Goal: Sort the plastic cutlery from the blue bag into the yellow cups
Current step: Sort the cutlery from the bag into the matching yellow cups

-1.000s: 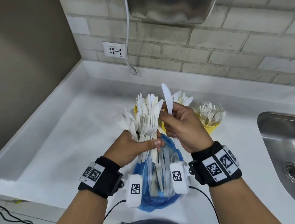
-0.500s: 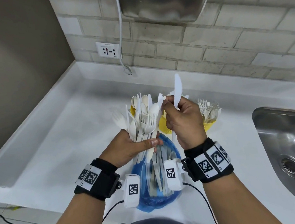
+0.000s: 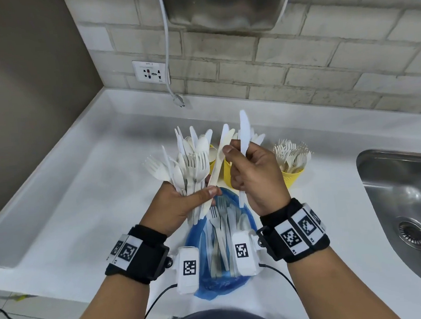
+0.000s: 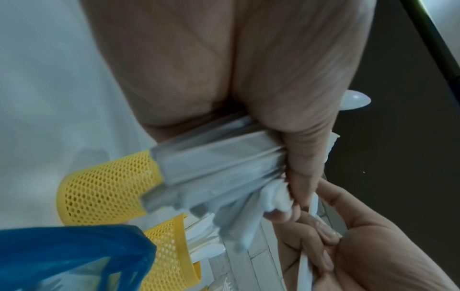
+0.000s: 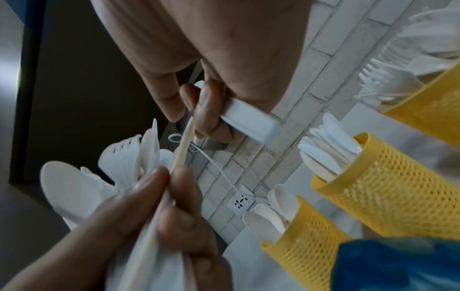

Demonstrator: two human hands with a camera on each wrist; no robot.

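My left hand (image 3: pixel 197 195) grips a mixed bundle of white forks, spoons and knives (image 3: pixel 192 165) upright above the blue bag (image 3: pixel 198 238), which lies open on the counter with more cutlery inside. My right hand (image 3: pixel 245 166) holds a white knife (image 3: pixel 244 129) upright. Its fingertips also pinch a cream knife (image 3: pixel 223 155) that still leans in the bundle. Behind the hands stand three yellow mesh cups: one with spoons (image 5: pixel 306 236), one with knives (image 5: pixel 373 187), one with forks (image 3: pixel 292 178). In the left wrist view my fingers wrap the bundle's handles (image 4: pixel 224 167).
A steel sink (image 3: pixel 409 209) is set into the white counter (image 3: pixel 82 207) at the right. A wall socket (image 3: pixel 151 72) and a hanging cable (image 3: pixel 169 62) are on the brick wall behind. A raised counter edge runs along the left.
My right hand, which held the white knife raised beside the bundle, now also pinches a cream knife, which stands out tilted from the bundle. The left hand keeps its grip.
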